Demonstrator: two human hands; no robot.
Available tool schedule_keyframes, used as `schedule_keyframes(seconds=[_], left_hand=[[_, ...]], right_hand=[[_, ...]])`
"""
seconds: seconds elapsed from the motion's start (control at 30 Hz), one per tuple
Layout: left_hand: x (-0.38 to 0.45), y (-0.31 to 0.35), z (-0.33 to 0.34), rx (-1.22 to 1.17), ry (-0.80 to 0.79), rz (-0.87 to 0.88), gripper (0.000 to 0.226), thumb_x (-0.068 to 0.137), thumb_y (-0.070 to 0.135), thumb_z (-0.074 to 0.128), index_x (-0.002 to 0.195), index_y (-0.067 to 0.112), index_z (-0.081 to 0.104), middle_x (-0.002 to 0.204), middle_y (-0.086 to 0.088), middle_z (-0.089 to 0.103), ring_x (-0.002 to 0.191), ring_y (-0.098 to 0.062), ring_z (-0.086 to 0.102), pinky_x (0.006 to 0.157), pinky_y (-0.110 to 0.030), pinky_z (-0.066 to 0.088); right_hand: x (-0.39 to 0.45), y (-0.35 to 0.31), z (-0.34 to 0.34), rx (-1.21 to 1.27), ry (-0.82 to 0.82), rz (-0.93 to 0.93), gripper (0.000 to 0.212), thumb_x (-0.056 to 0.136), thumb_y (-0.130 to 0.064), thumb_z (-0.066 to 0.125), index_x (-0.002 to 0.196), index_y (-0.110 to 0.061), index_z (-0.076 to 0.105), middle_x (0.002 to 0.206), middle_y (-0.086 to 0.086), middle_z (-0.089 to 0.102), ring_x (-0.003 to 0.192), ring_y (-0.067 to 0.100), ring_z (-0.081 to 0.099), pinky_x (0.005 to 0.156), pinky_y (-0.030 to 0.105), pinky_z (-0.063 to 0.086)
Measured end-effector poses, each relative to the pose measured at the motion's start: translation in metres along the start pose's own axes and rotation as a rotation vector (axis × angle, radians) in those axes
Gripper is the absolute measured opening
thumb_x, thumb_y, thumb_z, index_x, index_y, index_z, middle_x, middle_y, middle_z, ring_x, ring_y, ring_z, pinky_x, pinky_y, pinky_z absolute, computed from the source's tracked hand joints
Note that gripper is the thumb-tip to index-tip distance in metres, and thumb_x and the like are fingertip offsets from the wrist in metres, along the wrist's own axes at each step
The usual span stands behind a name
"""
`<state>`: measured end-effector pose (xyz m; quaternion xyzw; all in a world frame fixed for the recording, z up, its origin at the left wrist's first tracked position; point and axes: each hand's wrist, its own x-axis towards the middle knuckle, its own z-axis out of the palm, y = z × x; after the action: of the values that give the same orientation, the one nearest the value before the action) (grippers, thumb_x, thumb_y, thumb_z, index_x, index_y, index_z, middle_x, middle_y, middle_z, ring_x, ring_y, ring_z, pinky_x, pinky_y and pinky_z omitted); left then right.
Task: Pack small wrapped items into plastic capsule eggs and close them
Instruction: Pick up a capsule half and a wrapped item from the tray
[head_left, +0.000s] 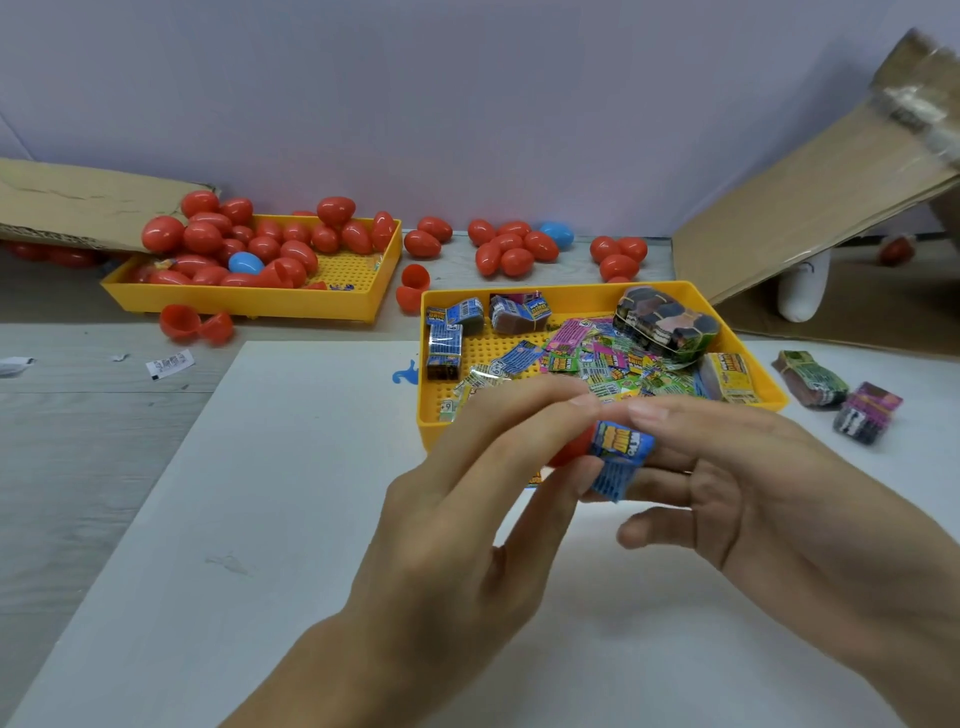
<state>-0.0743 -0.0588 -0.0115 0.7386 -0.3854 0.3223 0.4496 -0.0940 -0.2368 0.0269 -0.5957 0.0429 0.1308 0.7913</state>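
My left hand (478, 499) holds a red egg half (571, 448), mostly hidden behind its fingers. My right hand (769, 499) pinches a blue wrapped packet (621, 457) against the open egg half. Both hands hover just in front of a yellow tray (431, 358) that holds several small colourful wrapped packets (597, 358) and banded bundles (667, 322). A second yellow tray (260, 304) at the back left is piled with closed red eggs (208, 234) and one blue egg (245, 262).
Loose red eggs (511, 249) and a blue egg (557, 234) lie along the back wall. An open red egg (195, 323) sits left of the trays. Cardboard flaps (810, 208) lean at the right and left. Two packet bundles (836, 397) rest on the white board (260, 493).
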Motion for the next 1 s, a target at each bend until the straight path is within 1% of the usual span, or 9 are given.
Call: schedule_keyframes(seconds=[0.07,0.13,0.2,0.37,0.5,0.6,0.77,0.93,1.0], left_hand=[[-0.001,0.000,0.001,-0.008,0.011,-0.008,0.027,0.092,0.006,0.061,0.118,0.006,0.058,0.117,-0.010,0.065,0.112,-0.017,0.064,0.091,-0.025,0.052],[-0.002,-0.001,0.001,-0.059,0.044,-0.078,0.025,0.094,0.010,0.058,0.119,0.007,0.058,0.118,-0.008,0.065,0.112,-0.019,0.064,0.090,-0.029,0.054],[-0.002,-0.002,0.002,-0.116,0.075,-0.174,0.025,0.096,0.016,0.056,0.120,0.011,0.058,0.117,-0.005,0.065,0.112,-0.023,0.065,0.088,-0.035,0.056],[-0.001,-0.004,0.001,-0.171,0.092,-0.263,0.025,0.098,0.022,0.055,0.120,0.011,0.059,0.114,-0.007,0.066,0.109,-0.028,0.066,0.085,-0.042,0.057],[-0.002,-0.002,0.002,-0.136,0.072,-0.230,0.026,0.097,0.021,0.055,0.120,0.009,0.060,0.115,-0.007,0.065,0.110,-0.027,0.066,0.086,-0.039,0.057],[-0.002,-0.002,0.002,-0.112,0.073,-0.209,0.025,0.096,0.018,0.056,0.119,0.007,0.060,0.113,-0.007,0.065,0.109,-0.025,0.066,0.085,-0.038,0.057],[-0.002,-0.002,0.001,-0.106,0.094,-0.209,0.025,0.096,0.017,0.056,0.119,0.008,0.060,0.114,-0.008,0.065,0.109,-0.026,0.066,0.085,-0.039,0.058],[-0.002,-0.002,0.002,-0.124,0.102,-0.223,0.025,0.096,0.019,0.056,0.119,0.011,0.059,0.115,-0.007,0.065,0.109,-0.026,0.066,0.085,-0.039,0.057],[-0.002,-0.002,0.002,-0.127,0.100,-0.227,0.025,0.096,0.019,0.056,0.119,0.009,0.060,0.114,-0.008,0.065,0.109,-0.028,0.066,0.084,-0.039,0.058]], right_hand=[[0.001,0.000,-0.002,-0.010,0.004,0.004,0.043,0.067,-0.037,0.071,0.096,-0.006,0.079,0.094,0.022,0.073,0.076,0.024,0.072,0.052,0.031,0.056],[0.001,-0.001,-0.004,-0.039,0.011,-0.028,0.037,0.069,-0.029,0.077,0.099,-0.008,0.078,0.101,0.024,0.072,0.083,0.029,0.072,0.053,0.033,0.056],[0.000,-0.001,-0.003,-0.076,-0.002,-0.094,0.032,0.073,-0.029,0.071,0.099,-0.013,0.079,0.098,0.020,0.074,0.085,0.029,0.073,0.052,0.033,0.055],[-0.003,0.008,0.003,-0.372,0.143,-0.403,0.019,0.074,-0.023,0.070,0.088,-0.030,0.079,0.079,0.007,0.075,0.071,0.020,0.074,0.045,0.029,0.053],[-0.006,0.014,0.004,-0.447,0.159,-0.536,0.019,0.073,-0.040,0.070,0.088,-0.031,0.077,0.075,0.004,0.074,0.066,0.018,0.072,0.043,0.026,0.052],[-0.007,0.013,0.004,-0.507,0.196,-0.574,0.022,0.072,-0.046,0.068,0.088,-0.034,0.076,0.074,0.001,0.073,0.065,0.016,0.071,0.042,0.025,0.050],[-0.009,0.014,0.008,-0.597,0.221,-0.609,0.020,0.074,-0.049,0.065,0.087,-0.038,0.075,0.075,-0.006,0.073,0.069,0.015,0.070,0.042,0.036,0.050],[-0.010,0.014,0.010,-0.640,0.260,-0.635,0.018,0.076,-0.044,0.065,0.087,-0.034,0.075,0.075,-0.006,0.072,0.069,0.017,0.070,0.039,0.037,0.047],[-0.010,0.015,0.010,-0.678,0.290,-0.659,0.010,0.078,-0.038,0.070,0.083,-0.032,0.076,0.075,-0.008,0.071,0.069,0.016,0.070,0.040,0.036,0.048]])
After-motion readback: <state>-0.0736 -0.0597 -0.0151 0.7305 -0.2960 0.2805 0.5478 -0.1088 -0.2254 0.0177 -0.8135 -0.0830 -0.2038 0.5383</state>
